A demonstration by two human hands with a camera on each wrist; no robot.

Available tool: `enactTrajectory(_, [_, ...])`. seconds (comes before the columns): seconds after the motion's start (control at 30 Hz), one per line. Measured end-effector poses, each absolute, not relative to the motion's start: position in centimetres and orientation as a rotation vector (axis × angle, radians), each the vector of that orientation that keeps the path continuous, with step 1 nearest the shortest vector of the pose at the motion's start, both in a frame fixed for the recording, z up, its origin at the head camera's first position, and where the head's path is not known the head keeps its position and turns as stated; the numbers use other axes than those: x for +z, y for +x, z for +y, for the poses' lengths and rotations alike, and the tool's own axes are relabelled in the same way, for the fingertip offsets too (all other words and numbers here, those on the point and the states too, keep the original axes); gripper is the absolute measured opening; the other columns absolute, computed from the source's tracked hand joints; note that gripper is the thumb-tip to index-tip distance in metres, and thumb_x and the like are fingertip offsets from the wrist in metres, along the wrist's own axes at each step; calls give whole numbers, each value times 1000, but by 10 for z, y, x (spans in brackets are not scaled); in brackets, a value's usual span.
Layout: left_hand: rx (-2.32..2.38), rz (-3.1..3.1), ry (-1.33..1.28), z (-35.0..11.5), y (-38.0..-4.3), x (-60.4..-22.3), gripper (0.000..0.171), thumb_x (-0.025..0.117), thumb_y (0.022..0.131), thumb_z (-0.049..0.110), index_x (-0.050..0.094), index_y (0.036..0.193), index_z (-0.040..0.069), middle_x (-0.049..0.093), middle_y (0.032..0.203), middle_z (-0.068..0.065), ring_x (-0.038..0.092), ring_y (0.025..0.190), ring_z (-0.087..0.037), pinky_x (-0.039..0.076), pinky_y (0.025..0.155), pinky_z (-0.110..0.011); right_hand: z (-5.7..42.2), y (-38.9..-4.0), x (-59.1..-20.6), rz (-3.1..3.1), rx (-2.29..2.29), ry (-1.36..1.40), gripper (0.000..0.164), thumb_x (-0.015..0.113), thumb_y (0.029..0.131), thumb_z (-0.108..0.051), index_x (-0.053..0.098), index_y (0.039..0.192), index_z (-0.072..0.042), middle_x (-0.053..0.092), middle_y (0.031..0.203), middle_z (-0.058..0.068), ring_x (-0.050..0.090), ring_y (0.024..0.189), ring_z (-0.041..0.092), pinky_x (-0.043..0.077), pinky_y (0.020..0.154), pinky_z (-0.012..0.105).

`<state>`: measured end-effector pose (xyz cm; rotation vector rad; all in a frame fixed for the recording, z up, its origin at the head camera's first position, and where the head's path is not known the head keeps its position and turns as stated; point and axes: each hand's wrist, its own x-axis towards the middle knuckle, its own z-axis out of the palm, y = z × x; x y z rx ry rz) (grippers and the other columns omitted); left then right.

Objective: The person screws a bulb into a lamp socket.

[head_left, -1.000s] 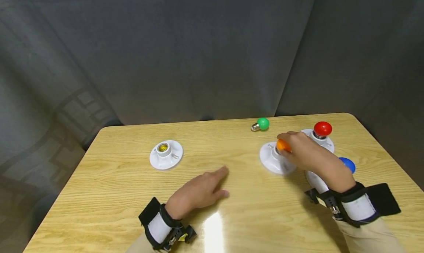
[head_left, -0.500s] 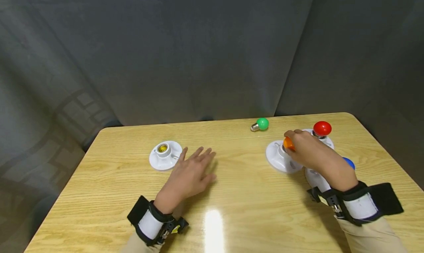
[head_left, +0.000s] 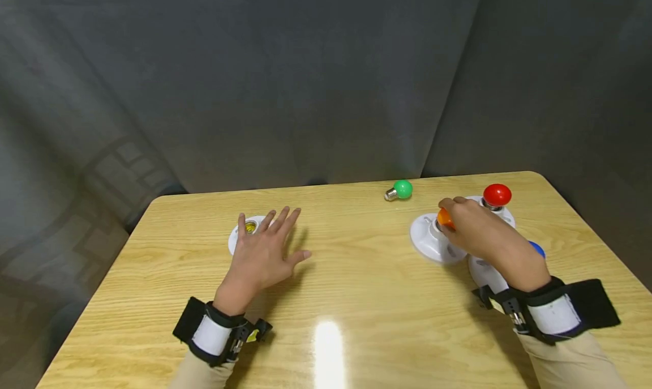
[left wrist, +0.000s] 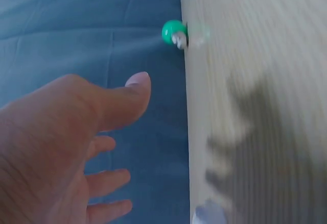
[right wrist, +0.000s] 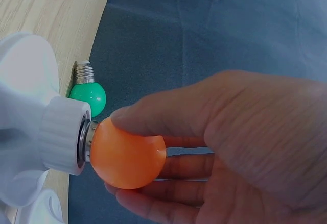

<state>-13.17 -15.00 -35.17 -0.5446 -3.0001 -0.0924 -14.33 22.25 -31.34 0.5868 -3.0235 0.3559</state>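
Note:
My right hand grips an orange light bulb, thumb on one side and fingers round the other. The bulb's metal base sits in the neck of a white lamp socket on the table. With fingers spread, my left hand reaches over another white lamp socket at the left, hiding much of it; the brass thread of that socket shows between the fingers. Nothing is in the left hand. A green light bulb lies on its side near the table's back edge.
Behind the right hand, a red bulb stands in its own socket. A blue bulb and its socket are partly covered by the right wrist. A dark curtain hangs behind the wooden table.
My left hand has moved left, its fingers spreading, from mid-table to over the left socket. The right hand, orange bulb and its socket have shifted slightly right towards the other sockets.

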Motion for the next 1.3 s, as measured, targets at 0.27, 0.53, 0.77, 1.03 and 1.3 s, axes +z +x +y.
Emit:
enactTrajectory(0.27, [-227,-3060,-359,-188,-141,-351,85,58,88,58,24,154,15,34,156,-17,36,135,-39,6,107,-80,221,-143,-310,-3073,334,551,39,70,84,-5,56,115,16,63,94,28,59,74,34,59,71,56])
enactTrajectory(0.53, [-215,-3126,-239,-214,-147,-354,88,59,89,55,23,153,8,28,156,-25,28,136,-48,9,103,-83,219,-142,-310,-3115,347,514,54,71,88,-17,52,127,15,57,119,39,61,89,39,56,81,62])
enactTrajectory(0.77, [-306,-3166,-231,-228,-149,-362,93,57,88,60,22,151,2,30,152,-30,28,135,-50,12,100,-85,217,-141,-311,-3043,400,556,57,69,90,-18,48,131,15,50,129,42,57,105,50,53,85,64])
enactTrajectory(1.03, [-391,-3213,-243,-235,-155,-377,97,56,85,65,23,148,-1,36,147,-34,32,132,-51,17,101,-84,219,-143,-314,-3030,518,577,71,69,90,-20,33,142,13,36,142,41,43,121,55,47,92,67])
enactTrajectory(1.3, [-390,-3232,-238,-235,-160,-386,94,59,86,62,27,145,-4,40,145,-33,34,132,-50,19,101,-83,211,-173,-309,-3027,498,785,74,68,91,-20,29,143,16,30,147,40,33,130,54,38,102,67])
